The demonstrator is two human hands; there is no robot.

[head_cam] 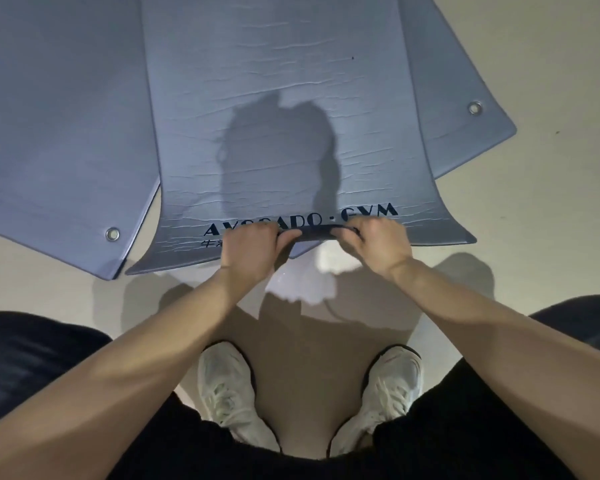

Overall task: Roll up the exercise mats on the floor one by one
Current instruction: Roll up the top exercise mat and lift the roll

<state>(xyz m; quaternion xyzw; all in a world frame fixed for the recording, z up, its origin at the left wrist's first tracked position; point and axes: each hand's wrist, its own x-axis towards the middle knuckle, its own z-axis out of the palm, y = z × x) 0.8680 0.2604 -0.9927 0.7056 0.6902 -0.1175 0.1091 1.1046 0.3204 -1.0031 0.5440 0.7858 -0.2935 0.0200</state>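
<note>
Seen from above, a person in dark clothes and white trainers. The forearms are bare behind the left hand [248, 249] and right hand [378, 244], with no sleeve in view. Below the fingers, toward the wearer, the left shoe [227, 393] and right shoe [385, 393] are white lace-ups with dark-edged soles. Black legwear [482, 438] flanks the shoes, and more dark fabric [32, 358] shows outside the forearms.

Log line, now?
roll: edge lifted | left hand: grips middle mat edge | right hand: grips same edge | left mat, right mat: flat
</note>
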